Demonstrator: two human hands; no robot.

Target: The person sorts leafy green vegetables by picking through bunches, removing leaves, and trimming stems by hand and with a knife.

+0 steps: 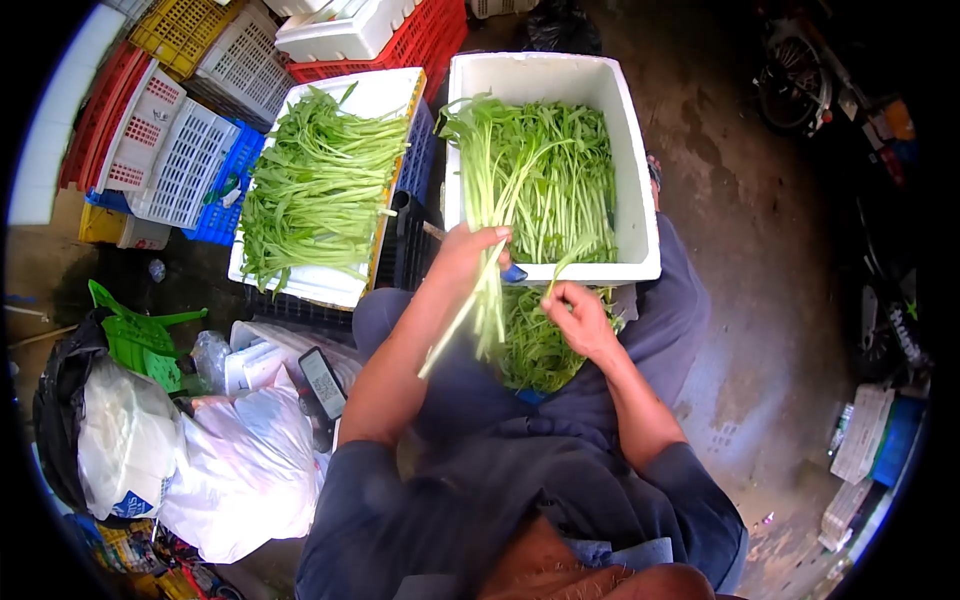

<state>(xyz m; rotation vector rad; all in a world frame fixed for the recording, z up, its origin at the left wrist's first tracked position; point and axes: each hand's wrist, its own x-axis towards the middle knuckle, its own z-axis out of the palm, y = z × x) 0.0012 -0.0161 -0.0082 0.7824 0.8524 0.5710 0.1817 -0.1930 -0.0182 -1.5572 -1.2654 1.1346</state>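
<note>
My left hand (465,255) is closed around a bunch of water spinach (487,190), its pale stem ends hanging below the fist and its leaves over the foam box. Something blue (514,273) covers a fingertip of that hand. Just in front of my lap, my right hand (582,322) pinches a thin leafy sprig (568,258) between thumb and finger. More water spinach (575,170) fills the white foam box (640,200), stems toward me. Between my legs, below the box, lies a heap of loose leaves (540,345), partly hidden by my right hand.
At the left, a foam lid (405,85) carries a layer of water spinach (320,190). Stacked plastic crates (185,165) stand beyond it. Plastic bags (245,470), a scale-like display (322,382) and a green plastic stool (135,335) are at lower left. Bicycle parts (795,80) show at right.
</note>
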